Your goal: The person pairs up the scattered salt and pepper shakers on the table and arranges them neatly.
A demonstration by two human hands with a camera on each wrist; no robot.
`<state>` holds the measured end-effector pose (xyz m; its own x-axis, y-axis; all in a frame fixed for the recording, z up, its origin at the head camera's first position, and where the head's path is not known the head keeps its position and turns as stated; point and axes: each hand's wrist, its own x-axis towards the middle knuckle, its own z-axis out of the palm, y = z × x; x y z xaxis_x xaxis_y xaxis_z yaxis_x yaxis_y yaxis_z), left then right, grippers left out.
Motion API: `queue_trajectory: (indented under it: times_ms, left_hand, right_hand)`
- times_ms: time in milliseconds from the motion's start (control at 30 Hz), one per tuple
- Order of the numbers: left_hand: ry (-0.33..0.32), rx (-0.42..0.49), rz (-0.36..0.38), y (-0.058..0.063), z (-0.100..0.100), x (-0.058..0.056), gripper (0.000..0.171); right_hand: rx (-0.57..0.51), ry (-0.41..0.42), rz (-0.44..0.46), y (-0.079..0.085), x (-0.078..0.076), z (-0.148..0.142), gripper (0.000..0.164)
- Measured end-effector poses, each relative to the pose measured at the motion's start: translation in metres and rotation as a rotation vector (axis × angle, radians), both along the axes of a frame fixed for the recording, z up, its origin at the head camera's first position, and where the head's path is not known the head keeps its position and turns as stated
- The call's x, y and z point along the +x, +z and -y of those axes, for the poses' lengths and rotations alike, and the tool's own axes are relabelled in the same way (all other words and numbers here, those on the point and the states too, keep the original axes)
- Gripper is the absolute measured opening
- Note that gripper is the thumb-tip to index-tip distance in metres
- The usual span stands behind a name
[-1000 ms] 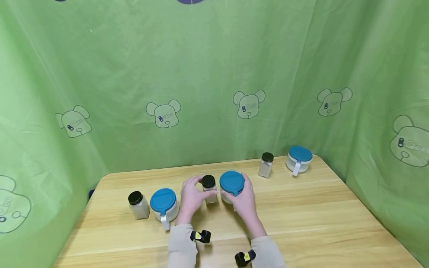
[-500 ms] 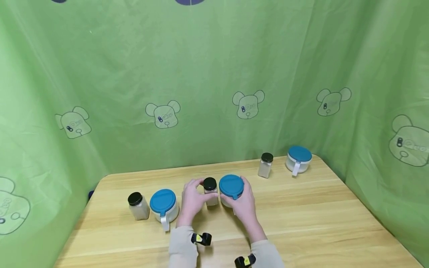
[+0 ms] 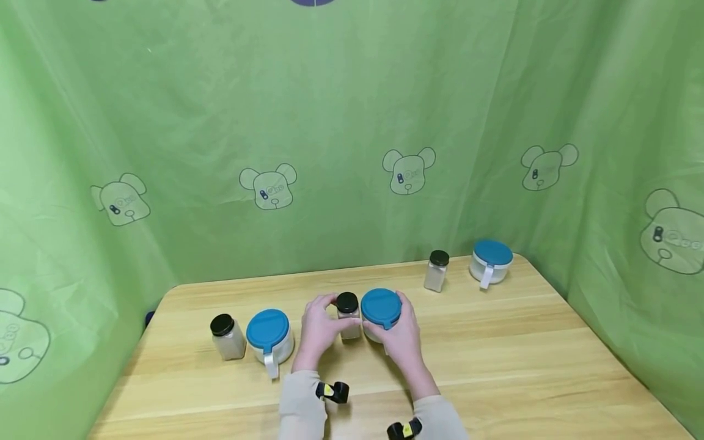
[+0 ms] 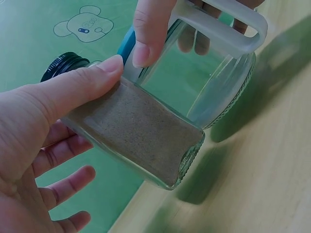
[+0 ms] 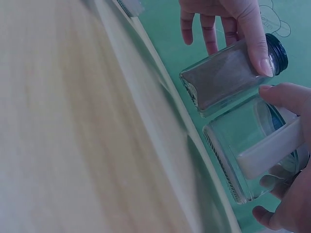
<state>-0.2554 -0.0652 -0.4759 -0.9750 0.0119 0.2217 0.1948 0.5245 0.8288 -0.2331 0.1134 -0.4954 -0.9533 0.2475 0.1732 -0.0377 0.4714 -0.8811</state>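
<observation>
In the head view my left hand (image 3: 319, 324) grips a square glass spice jar (image 4: 136, 128) with a black screw lid and greyish-brown powder inside. Thumb and fingers close round its upper part. Just to its right, my right hand (image 3: 406, 333) holds a round clear glass jar (image 5: 231, 141) with a blue lid (image 3: 381, 307) and a white handle, gripping it near the top. Both jars are side by side, very close together. In the left wrist view their bases hang just over the wooden tabletop, and shadows fall beside them.
To the left stand another black-lidded jar (image 3: 230, 342) and a blue-lidded jar (image 3: 275, 345) with its handle toward me. At the back right are a smaller black-lidded jar (image 3: 436, 276) and a blue-lidded jar (image 3: 489, 271). Green curtain (image 3: 341, 134) surrounds the wooden table (image 3: 522, 366).
Both hands have brought their jars slightly nearer to me. The spice jar has also shifted a little right, closer to the blue-lidded jar. The other jars have stayed put.
</observation>
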Motion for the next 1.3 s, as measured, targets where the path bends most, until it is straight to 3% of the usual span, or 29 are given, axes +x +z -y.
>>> queue_trajectory:
  times_ms: [1300]
  left_hand:
    - [-0.023, -0.039, 0.015, -0.0060, 0.0026, 0.0008, 0.064]
  right_hand:
    - [0.010, 0.007, 0.011, -0.0028, 0.0016, 0.0010, 0.098]
